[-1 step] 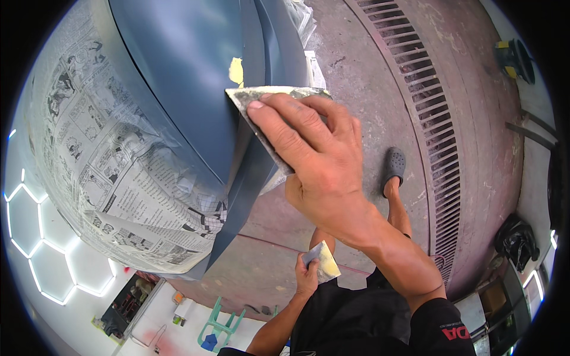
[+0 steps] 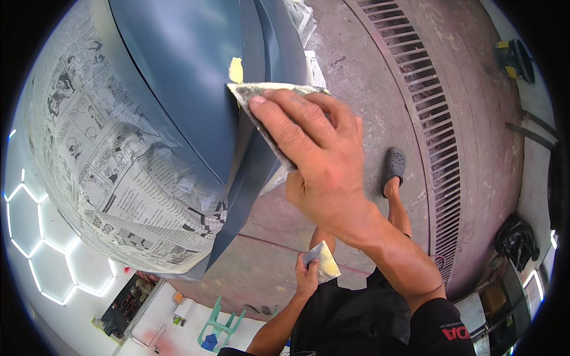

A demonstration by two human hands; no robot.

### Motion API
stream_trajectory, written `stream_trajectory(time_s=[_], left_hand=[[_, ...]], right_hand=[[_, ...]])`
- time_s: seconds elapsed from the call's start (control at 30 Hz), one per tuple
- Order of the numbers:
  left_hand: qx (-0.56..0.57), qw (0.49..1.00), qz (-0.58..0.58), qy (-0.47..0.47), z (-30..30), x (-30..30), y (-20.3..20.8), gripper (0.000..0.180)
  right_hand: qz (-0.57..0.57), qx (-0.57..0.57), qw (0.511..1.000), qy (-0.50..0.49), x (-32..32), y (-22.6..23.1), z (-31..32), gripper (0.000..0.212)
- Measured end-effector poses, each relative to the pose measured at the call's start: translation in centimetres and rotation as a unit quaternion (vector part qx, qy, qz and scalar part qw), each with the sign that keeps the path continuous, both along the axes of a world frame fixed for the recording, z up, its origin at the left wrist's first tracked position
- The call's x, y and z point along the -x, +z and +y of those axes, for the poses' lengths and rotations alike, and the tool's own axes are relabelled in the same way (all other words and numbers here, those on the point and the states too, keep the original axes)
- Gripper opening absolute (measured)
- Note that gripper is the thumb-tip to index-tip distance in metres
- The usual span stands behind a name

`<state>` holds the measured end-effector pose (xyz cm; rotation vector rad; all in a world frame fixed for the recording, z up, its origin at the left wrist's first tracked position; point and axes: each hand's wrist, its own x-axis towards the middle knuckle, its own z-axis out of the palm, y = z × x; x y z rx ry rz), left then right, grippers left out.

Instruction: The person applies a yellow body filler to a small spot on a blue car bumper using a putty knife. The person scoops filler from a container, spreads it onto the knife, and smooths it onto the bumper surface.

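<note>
My right hand (image 2: pixel 326 148) grips a flat, putty-smeared spreader (image 2: pixel 244 95), fingers pressed along its face and thumb mostly hidden. Yellow putty coats the blade's far edge. Its left corner lies over the edge of a blue-grey car body panel (image 2: pixel 184 65), just below a small yellow putty patch (image 2: pixel 236 70). Whether the blade touches the panel I cannot tell. Lower down, close to my body, my left hand (image 2: pixel 306 277) is closed on a second flat spreader (image 2: pixel 328 270), grey with a load of yellow putty on it.
Newspaper masking (image 2: pixel 107 154) covers the car left of the panel. A slotted floor drain (image 2: pixel 436 124) curves along the right, beyond my foot in a grey clog (image 2: pixel 395 163). A black bag (image 2: pixel 518 240) lies far right. A green stool (image 2: pixel 221 323) stands lower left.
My right hand and its spreader have shifted very slightly up, toward the putty patch. My left hand stays where it was.
</note>
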<state>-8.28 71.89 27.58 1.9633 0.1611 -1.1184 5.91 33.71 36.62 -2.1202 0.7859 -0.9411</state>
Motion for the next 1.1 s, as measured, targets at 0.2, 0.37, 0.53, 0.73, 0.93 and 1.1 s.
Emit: stream_trajectory(time_s=[0.2, 0.37, 0.53, 0.73, 0.93, 1.1], left_hand=[[-0.003, 1.0, 0.001, 0.003, 0.1, -0.1, -0.1, 0.019], [0.005, 1.0, -0.006, 0.004, -0.1, -0.4, -1.2, 0.018], [0.008, 1.0, -0.004, 0.01, -0.4, -0.5, -1.0, 0.019], [0.006, 1.0, 0.0, 0.009, -0.2, -0.5, -1.2, 0.019], [0.011, 1.0, 0.003, 0.012, -0.4, -0.6, -1.0, 0.02], [0.007, 1.0, 0.014, 0.009, -0.3, -0.8, -0.9, 0.02]], right_hand=[[-0.019, -0.026, 0.999, -0.018, -1.0, -0.1, -1.8, 0.067], [-0.021, -0.03, 0.999, -0.007, -1.2, 0.0, -2.0, 0.068], [-0.032, -0.04, 0.999, -0.015, -1.3, -0.3, -2.2, 0.068], [-0.01, 0.0, 1.0, -0.007, -1.2, -0.6, -1.7, 0.061], [0.015, 0.058, 0.998, -0.005, -0.8, -1.1, 0.0, 0.057], [0.047, 0.058, 0.997, -0.004, 0.0, -0.5, 2.1, 0.06]])
